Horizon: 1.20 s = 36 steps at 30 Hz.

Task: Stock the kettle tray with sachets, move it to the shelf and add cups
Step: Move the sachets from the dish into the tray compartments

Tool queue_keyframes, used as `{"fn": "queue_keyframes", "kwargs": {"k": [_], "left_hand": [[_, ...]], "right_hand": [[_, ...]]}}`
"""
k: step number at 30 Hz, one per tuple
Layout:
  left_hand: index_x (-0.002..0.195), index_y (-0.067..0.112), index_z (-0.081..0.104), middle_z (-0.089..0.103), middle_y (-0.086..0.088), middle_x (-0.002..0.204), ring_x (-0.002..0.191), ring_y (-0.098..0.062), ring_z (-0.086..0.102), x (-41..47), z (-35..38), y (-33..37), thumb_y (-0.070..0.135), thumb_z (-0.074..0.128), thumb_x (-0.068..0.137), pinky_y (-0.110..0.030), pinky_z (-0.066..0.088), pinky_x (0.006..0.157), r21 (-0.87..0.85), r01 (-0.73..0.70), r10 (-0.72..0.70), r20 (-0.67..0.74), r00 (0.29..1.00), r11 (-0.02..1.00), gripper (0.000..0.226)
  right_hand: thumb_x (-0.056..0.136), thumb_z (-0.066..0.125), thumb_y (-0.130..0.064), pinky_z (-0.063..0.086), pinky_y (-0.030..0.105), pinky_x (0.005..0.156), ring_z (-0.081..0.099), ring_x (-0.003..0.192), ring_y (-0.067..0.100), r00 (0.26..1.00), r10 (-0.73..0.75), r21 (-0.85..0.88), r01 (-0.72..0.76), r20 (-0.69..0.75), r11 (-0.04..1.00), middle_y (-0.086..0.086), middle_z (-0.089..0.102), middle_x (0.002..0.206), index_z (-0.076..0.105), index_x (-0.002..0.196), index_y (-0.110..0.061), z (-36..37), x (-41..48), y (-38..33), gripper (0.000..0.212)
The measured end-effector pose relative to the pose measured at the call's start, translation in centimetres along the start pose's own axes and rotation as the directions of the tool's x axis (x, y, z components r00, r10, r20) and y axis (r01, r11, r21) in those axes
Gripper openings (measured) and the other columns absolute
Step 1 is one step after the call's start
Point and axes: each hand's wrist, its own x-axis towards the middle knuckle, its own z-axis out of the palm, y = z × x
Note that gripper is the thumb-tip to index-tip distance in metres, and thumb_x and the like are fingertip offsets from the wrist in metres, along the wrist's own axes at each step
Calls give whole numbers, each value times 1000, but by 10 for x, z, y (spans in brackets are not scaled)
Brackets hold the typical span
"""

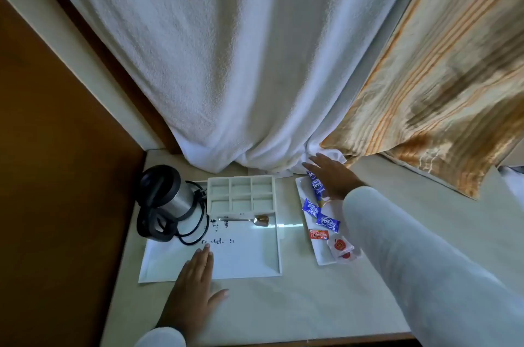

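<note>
A white kettle tray [249,264] lies on the pale table, with a steel and black kettle [167,199] at its back left and a divided sachet box [241,193] whose compartments look bare. A spoon [246,219] lies in front of the box. My left hand [195,284] rests flat on the tray's front edge, fingers apart. To the right, a narrow white dish [320,253] carries blue sachets [326,220], a red sachet [318,234] and round red-topped pots [340,246]. My right hand [331,179] hovers open over the dish's far end, above a blue tea sachet [316,186].
A white towel-like curtain [241,63] hangs down to the table's back edge, with a striped orange curtain [439,77] on the right. A brown wooden panel [56,176] walls the left side. The kettle's black cord [195,230] loops over the tray.
</note>
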Motion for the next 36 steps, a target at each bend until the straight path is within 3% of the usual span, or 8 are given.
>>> {"fn": "queue_keyframes", "kwargs": {"k": [6, 11, 15, 19, 22, 24, 27, 36], "left_hand": [[150, 5, 36, 21, -11, 164, 147, -30, 29, 1, -8, 6, 78, 38, 86, -46, 37, 113, 2, 19, -19, 24, 1000, 1000, 97], [154, 8, 28, 12, -7, 166, 151, -25, 18, 0, -11, 11, 78, 35, 87, -43, 24, 120, 2, 38, -38, 33, 999, 999, 97], [152, 7, 31, 17, -9, 165, 149, -28, 24, 0, -13, 14, 77, 37, 87, -45, 30, 117, 15, 54, -54, 42, 998, 998, 96], [152, 7, 32, 21, -9, 164, 148, -28, 27, -2, -15, 14, 76, 38, 88, -45, 29, 116, 11, 58, -59, 65, 996, 998, 95], [152, 8, 32, 19, -8, 165, 148, -27, 26, -1, -15, 14, 76, 38, 88, -44, 27, 116, -3, 53, -53, 62, 997, 999, 94], [152, 9, 31, 17, -7, 165, 149, -27, 24, -2, -15, 13, 76, 37, 88, -44, 26, 117, -12, 51, -50, 72, 996, 999, 94], [152, 9, 32, 17, -7, 165, 149, -27, 24, -2, -15, 10, 76, 35, 89, -44, 27, 117, -22, 40, -39, 72, 997, 999, 93], [152, 10, 31, 16, -7, 166, 149, -27, 24, -2, -13, 1, 73, 37, 90, -44, 27, 117, -50, 6, -4, 45, 999, 999, 89]], "right_hand": [[69, 85, -19, 49, 39, 96, 57, 119, 27, 1000, 11, 40, -11, 14, 999, 7, 58, 130, 43, 143, -25, 5, -5, 4, 85], [79, 78, -17, 51, 34, 89, 62, 107, 22, 999, -7, 109, 4, 34, 994, 1, 64, 116, 58, 132, -34, 8, -21, 8, 59], [86, 71, -19, 52, 28, 83, 65, 100, 19, 996, 10, 128, -21, 83, 992, -1, 68, 105, 72, 109, -30, 8, -30, 14, 26], [84, 74, -28, 50, 29, 74, 67, 83, 17, 998, 53, 257, -45, -25, 965, -2, 73, 88, 79, 93, -25, -23, -30, 8, 11], [82, 75, -38, 42, 31, 66, 60, 75, 18, 983, 21, 319, 40, -184, 947, -1, 67, 79, 78, 82, -17, -53, -14, -22, 21], [83, 74, -35, 47, 33, 70, 63, 79, 19, 972, -34, 377, 121, -232, 918, 3, 70, 84, 78, 87, -14, -67, 3, -56, 21], [89, 65, -25, 51, 37, 74, 64, 81, 20, 973, -71, 469, 169, -218, 867, 5, 72, 86, 77, 91, -12, -83, 30, -113, 18], [90, 50, -12, 41, 32, 57, 62, 72, 26, 992, -87, 318, 112, -92, 941, 7, 64, 73, 65, 69, -13, -79, 99, -203, 26]]}}
